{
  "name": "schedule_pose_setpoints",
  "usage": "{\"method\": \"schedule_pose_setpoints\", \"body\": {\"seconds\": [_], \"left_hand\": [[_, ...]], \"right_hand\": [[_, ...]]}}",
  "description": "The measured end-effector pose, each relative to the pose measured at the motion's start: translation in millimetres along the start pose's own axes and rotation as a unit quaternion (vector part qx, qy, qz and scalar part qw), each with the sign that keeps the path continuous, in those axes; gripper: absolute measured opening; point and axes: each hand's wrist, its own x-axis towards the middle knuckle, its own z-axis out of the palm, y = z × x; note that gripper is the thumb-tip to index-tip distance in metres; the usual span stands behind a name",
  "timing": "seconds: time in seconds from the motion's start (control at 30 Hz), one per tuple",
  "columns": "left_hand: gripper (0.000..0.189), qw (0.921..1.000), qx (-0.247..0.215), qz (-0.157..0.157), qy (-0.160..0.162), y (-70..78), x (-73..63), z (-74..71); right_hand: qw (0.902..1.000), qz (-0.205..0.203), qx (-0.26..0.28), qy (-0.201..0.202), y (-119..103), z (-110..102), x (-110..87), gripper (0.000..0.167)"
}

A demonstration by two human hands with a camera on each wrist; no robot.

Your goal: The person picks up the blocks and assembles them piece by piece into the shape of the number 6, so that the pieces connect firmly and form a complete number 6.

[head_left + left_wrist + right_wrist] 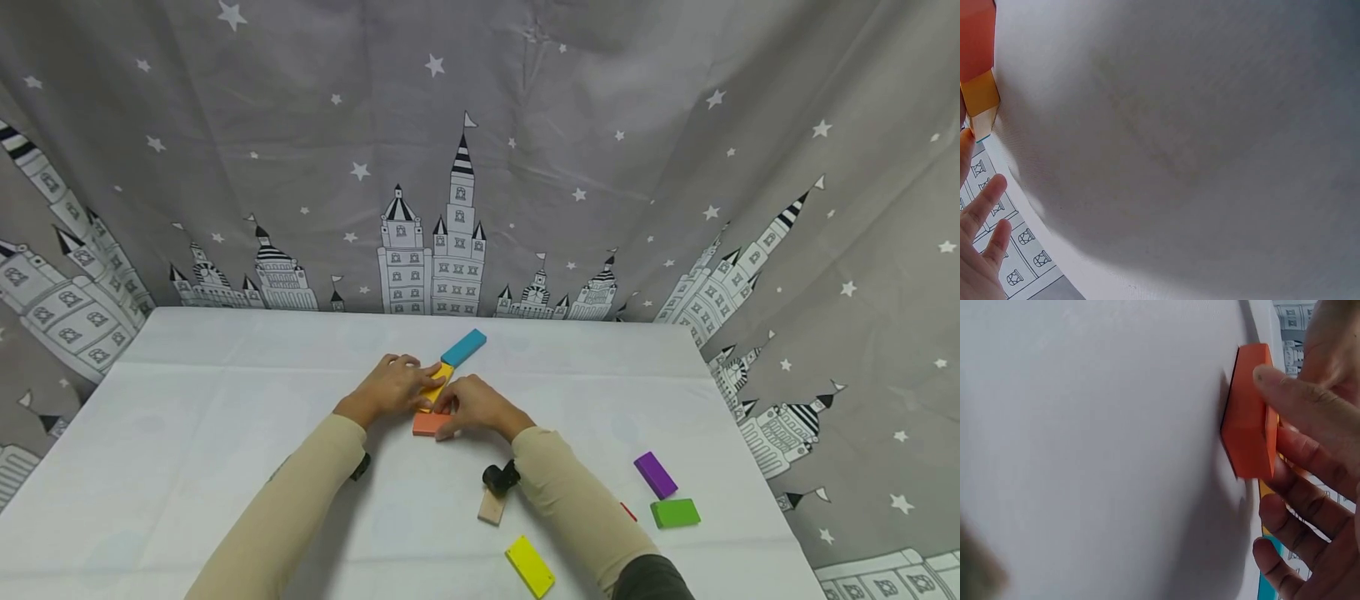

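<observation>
In the head view a row of flat blocks runs across the white table: a blue block (pixel 464 347) farthest away, a yellow-orange block (pixel 442 379) in the middle and an orange block (pixel 426 425) nearest. My left hand (pixel 392 385) pinches the yellow-orange block between index finger and thumb, its other fingers spread loosely in the left wrist view. My right hand (pixel 480 406) grips the orange block, with the thumb (pixel 1285 387) on its near face and the index finger behind. The near end of the yellow-orange block meets the orange one.
A plain wooden block (pixel 491 507) lies below my right wrist camera (pixel 501 477), with a bright yellow block (pixel 530 567) nearer. Purple (pixel 656 475) and green (pixel 676 513) blocks lie to the right. A red piece (pixel 628 512) is mostly hidden by my right sleeve. A grey printed curtain (pixel 322 150) hangs behind.
</observation>
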Motion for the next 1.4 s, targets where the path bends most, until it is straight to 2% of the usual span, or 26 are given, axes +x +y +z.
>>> {"method": "schedule_pose_setpoints", "body": {"seconds": [0.2, 0.57, 0.8, 1.13, 1.4], "left_hand": [[0.057, 1.0000, 0.005, -0.002, -0.006, -1.7, 2.0, 0.3], [0.058, 0.9996, 0.017, -0.009, -0.020, -0.2, 7.4, -5.1], [0.059, 0.9994, 0.019, -0.015, -0.025, -1.7, 7.5, -4.8], [0.059, 0.9994, 0.022, -0.019, -0.020, -2.0, 4.8, -5.0], [0.058, 0.9996, 0.010, -0.013, -0.024, 1.6, 4.4, -1.8]], "right_hand": [[0.9999, -0.001, 0.010, -0.002, 2.4, -8.3, -6.0, 0.033], [0.9987, -0.041, 0.015, -0.026, 19.3, -23.2, -29.1, 0.037], [0.9948, -0.077, 0.019, -0.064, 23.4, -24.1, -44.5, 0.035], [0.9840, -0.119, 0.018, -0.132, 19.5, -26.6, -65.2, 0.032], [0.9735, -0.143, -0.011, -0.178, 17.2, -25.5, -84.9, 0.036]]}}
